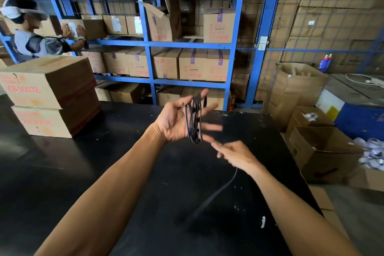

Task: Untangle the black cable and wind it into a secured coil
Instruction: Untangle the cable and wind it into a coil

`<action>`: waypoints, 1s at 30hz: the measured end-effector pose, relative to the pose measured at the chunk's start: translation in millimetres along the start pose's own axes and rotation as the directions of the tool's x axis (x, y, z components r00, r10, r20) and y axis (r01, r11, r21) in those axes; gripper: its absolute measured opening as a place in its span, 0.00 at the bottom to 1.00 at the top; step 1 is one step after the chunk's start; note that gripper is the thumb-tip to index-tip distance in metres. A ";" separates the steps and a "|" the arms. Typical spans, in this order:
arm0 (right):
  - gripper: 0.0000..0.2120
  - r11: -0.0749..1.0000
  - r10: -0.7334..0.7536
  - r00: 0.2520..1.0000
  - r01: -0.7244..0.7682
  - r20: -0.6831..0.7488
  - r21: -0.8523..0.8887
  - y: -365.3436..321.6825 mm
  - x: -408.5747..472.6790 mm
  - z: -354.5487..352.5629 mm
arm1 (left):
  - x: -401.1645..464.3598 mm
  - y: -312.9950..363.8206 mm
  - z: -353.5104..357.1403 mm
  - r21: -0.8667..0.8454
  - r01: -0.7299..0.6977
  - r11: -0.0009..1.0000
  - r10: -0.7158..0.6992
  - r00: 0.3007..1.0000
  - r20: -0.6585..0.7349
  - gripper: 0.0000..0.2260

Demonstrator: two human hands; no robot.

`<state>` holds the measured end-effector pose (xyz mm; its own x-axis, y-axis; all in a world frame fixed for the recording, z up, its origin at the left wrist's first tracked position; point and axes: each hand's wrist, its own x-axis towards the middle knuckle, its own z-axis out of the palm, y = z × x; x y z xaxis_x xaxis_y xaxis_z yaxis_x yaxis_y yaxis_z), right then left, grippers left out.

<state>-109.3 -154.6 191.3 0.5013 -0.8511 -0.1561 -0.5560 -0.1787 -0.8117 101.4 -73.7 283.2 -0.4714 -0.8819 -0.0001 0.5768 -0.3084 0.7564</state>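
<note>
While my left hand (pixel 176 118) stood spread with the cable (pixel 194 119) looped round its fingers, my right hand (pixel 232 155) — grip half-curled, whether pinching the tail I couldn't tell — hovered above the worktop (pixel 104 172). Loops might have slid off those straight fingers. One cable, roughly five turns, two stacked boxes (pixel 52 95).

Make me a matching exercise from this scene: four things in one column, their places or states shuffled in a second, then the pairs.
1. black cable
2. left hand
3. stacked cartons
4. blue shelving

A. behind the table, full of boxes
B. on the table's left side
C. looped round spread fingers
D. raised, palm open, fingers straight

Pairs: 1-C, 2-D, 3-B, 4-A
</note>
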 end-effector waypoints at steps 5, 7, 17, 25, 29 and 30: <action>0.18 0.947 -0.219 0.976 0.214 0.003 -0.242 -41.0 17.0 -53.9 | -5.4 -22.0 -12.2 0.204 0.465 0.862 -0.472 0.881 -0.014 0.23; 0.18 0.875 -0.314 0.949 0.292 0.007 -0.386 -61.3 20.0 -68.3 | -0.4 -32.6 -18.8 0.284 0.577 0.766 -0.564 0.815 -0.136 0.23; 0.10 0.902 -0.400 0.915 0.384 -0.045 -0.198 -68.0 1.4 -57.1 | 15.1 -22.4 -44.0 0.066 -0.115 0.991 0.131 0.805 -0.578 0.19; 0.10 0.921 -0.221 0.973 0.183 0.074 0.344 -8.3 -12.6 -0.8 | 32.8 -2.4 -25.9 -0.240 -0.540 0.807 0.424 0.812 -0.402 0.21; 0.11 0.955 -0.050 0.998 0.060 -0.040 0.289 5.3 -6.9 -4.9 | 25.7 0.9 -16.3 -0.242 -0.464 0.852 0.417 0.882 -0.221 0.20; 0.13 0.961 -0.007 0.998 0.026 -0.069 0.277 6.4 -3.7 -10.3 | 22.3 0.4 -15.3 -0.237 -0.426 0.873 0.391 0.902 -0.181 0.20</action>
<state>-121.6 -157.7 192.5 0.4586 -0.8817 -0.1111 -0.3375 -0.0571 -0.9396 101.4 -98.9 273.4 -0.0786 -0.9810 0.1772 0.8629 0.0220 0.5050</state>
